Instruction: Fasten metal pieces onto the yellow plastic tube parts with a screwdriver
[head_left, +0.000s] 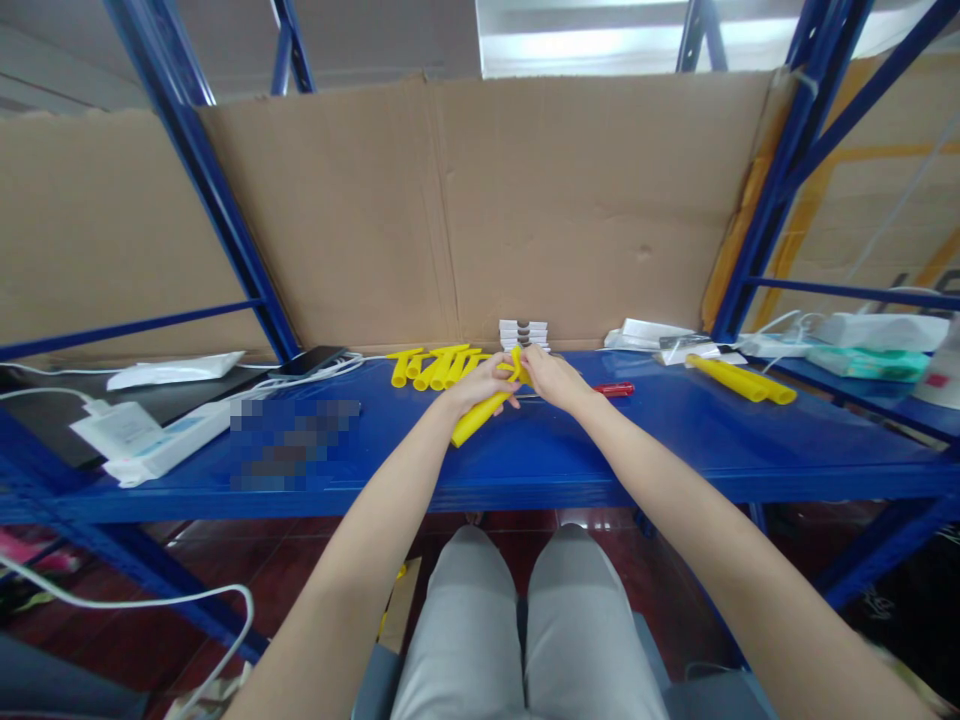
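Observation:
My left hand [486, 384] is wrapped round a yellow plastic tube [478, 420], whose wide end points down toward the front edge of the shelf. My right hand [553, 376] closes on a yellow part at the tube's upper end; whether it is a separate piece I cannot tell. Just right of my right hand lies a screwdriver with a red handle [615, 389], its shaft partly hidden beneath the hands. Several yellow tubes with thin tapered ends [430, 374] lie in a row behind my left hand.
A stack of white pieces [523, 332] stands against the cardboard wall [480, 220]. Two yellow tubes [739, 380] lie at the right, near white packets [651, 335]. A power strip [169, 440] with cables occupies the left. Blue metal posts [780, 180] frame the shelf.

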